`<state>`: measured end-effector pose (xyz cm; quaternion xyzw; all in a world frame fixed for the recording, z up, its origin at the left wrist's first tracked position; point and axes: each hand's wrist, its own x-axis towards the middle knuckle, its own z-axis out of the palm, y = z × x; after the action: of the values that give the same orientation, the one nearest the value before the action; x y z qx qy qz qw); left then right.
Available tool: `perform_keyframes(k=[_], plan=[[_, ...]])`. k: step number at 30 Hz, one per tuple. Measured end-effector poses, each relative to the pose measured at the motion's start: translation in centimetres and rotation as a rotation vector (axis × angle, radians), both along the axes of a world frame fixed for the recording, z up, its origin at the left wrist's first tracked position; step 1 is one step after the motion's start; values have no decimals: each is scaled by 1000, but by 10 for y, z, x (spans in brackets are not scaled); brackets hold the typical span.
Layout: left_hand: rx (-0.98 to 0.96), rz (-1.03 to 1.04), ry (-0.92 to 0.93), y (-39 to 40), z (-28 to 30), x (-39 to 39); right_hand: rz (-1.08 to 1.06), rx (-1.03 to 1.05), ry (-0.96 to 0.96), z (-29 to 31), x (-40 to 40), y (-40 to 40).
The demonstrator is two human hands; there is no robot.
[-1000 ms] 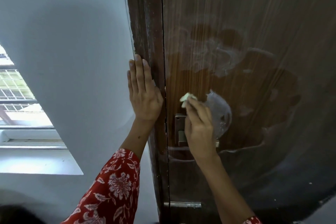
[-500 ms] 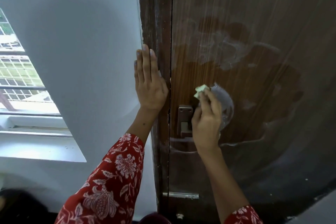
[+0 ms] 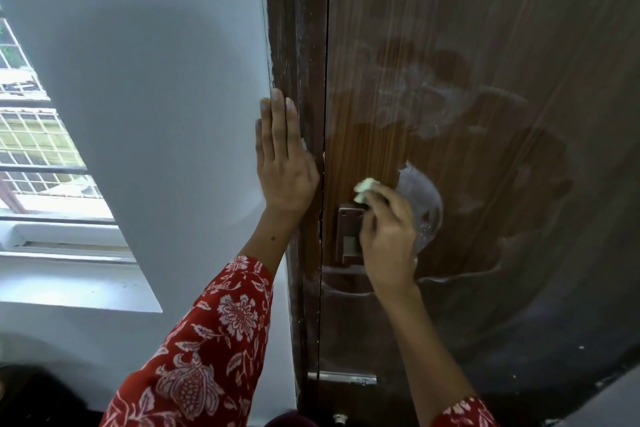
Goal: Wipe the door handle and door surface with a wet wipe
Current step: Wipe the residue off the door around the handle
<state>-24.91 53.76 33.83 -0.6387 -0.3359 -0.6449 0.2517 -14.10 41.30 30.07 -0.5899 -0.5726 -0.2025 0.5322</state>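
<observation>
head view. two hands in frame, one per arm, both arms in red floral sleeves (image 3: 214, 333).

left hand (image 3: 285, 163): fingers straight and held close together, pointing up, palm flat against the dark wooden door frame (image 3: 298, 45) at its edge with the white wall (image 3: 156, 80). it holds nothing. four fingers visible; thumb mostly hidden at the right side of the hand.

right hand (image 3: 389, 236): fingers curled, pinching one small bunched wet wipe (image 3: 365, 189) at the fingertips. the wipe is pale, crumpled, and pressed to the door (image 3: 485, 28) just above the top of the brown lock plate (image 3: 349, 236). the hand covers the right part of the plate; the door handle itself cannot be made out behind the hand.

door surface: brown wood grain. wet, darker patch around the lock area, with whitish streaks and smears above and to the right of the right hand. one rounded pale patch just right of the right hand's fingers.

counts: one wipe, one lock plate, one metal strip (image 3: 346, 378) low on the door edge. one window with a grille (image 3: 34, 149) on the far left, well apart from the door.
</observation>
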Motion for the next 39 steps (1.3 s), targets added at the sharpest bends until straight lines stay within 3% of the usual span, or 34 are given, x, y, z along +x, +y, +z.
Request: perform_keyframes(k=[3,7,11,16,20,25,30,35,39], plan=[[-1,5,-6,1,1,0,-86,54,126,3,10,0],[10,15,-11,1,2,-1,-9,-17,-51,-2,5,-1],[5,16,-17,0,1,0,-86,85,94,0,25,-2],[1,22,-14,0,1,0,-23,57,-68,6,18,2],[11,34,-2,0,1,0,-97,176,102,12,32,3],[2,29,7,2,1,0,-69,88,-59,12,28,2],[-8,30,19,4,0,-1,-172,156,236,2,48,-9],[-5,35,10,4,0,-1,-61,127,19,6,39,-3],[-14,38,15,3,0,0,-158,167,224,4,52,-8]])
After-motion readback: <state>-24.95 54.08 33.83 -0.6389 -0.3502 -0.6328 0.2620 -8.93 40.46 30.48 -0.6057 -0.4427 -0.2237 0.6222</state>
